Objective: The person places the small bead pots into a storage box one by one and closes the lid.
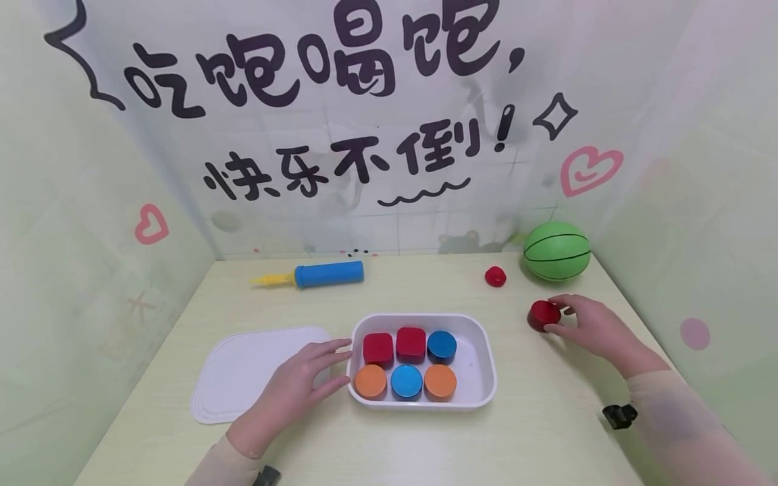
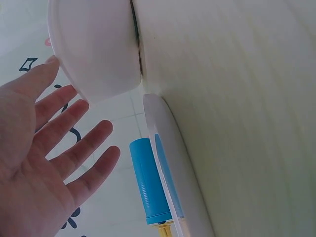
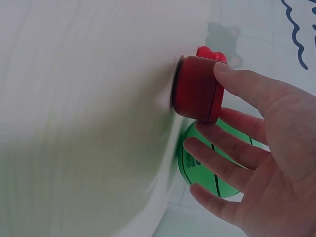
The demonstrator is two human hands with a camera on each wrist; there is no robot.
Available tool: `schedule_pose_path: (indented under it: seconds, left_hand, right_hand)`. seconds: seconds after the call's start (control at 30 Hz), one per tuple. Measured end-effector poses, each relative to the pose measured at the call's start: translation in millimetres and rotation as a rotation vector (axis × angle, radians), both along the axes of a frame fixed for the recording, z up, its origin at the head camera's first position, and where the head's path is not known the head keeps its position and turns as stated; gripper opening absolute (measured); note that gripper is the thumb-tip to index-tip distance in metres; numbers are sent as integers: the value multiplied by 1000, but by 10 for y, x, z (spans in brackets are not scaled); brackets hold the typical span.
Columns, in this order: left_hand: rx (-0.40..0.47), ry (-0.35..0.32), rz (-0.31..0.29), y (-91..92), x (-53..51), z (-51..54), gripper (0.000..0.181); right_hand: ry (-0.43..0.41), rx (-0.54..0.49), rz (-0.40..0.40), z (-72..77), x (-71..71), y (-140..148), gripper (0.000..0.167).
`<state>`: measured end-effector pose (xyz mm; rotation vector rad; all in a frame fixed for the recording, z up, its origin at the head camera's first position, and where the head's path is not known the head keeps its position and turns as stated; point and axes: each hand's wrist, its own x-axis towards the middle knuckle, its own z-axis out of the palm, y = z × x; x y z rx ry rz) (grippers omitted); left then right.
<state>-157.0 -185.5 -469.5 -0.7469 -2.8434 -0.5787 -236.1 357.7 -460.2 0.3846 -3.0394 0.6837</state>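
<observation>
R hand (image 1: 595, 329) pinches round red tin (image 1: 543, 316); L hand (image 1: 292, 387) spread at white tray (image 1: 477, 376)

Via head cam I note the round red tin upright on the person's right, well apart from the tray, near the green ball (image 1: 557, 251). Thumb and fingers pinch it across the sides, presumably for a balanced hold; base contact w/ worktop (image 1: 425, 445) I can't confirm. L hand: fingers apart, at tray's left end, prob. to steady it; touch unverified. Six tins (image 1: 406, 383) stand two rows deep inside, prob. to save space.

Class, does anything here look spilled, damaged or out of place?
Nothing looks spilled or damaged. One stray: the dark red round container, at the right hand, stands outside the white tray, while six others sit inside.
</observation>
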Motion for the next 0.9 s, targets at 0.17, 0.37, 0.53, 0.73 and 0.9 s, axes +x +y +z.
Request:
schedule_pose_path:
  seconds: [0.17,0.37,0.53,0.73,0.9]
  left_hand:
    - [-3,-23,10,1,-3,-10,49]
    - [-4,-29,19,1,-1,-15,50]
    - [-9,-30,21,5,0,-9,50]
    - [5,4,3,1,0,0,48]
    - [8,12,-5,-4,-2,-4,48]
  right_hand:
    - [-17,-19,-19,-36,-20,-12,61]
    - [-24,-43,-32,-33,-21,-29,60]
    - [-12,-56,-32,-3,15,-74,60]
    - [41,-67,0,100,102,-214,57]
    - [92,-77,46,249,197,-417,54]
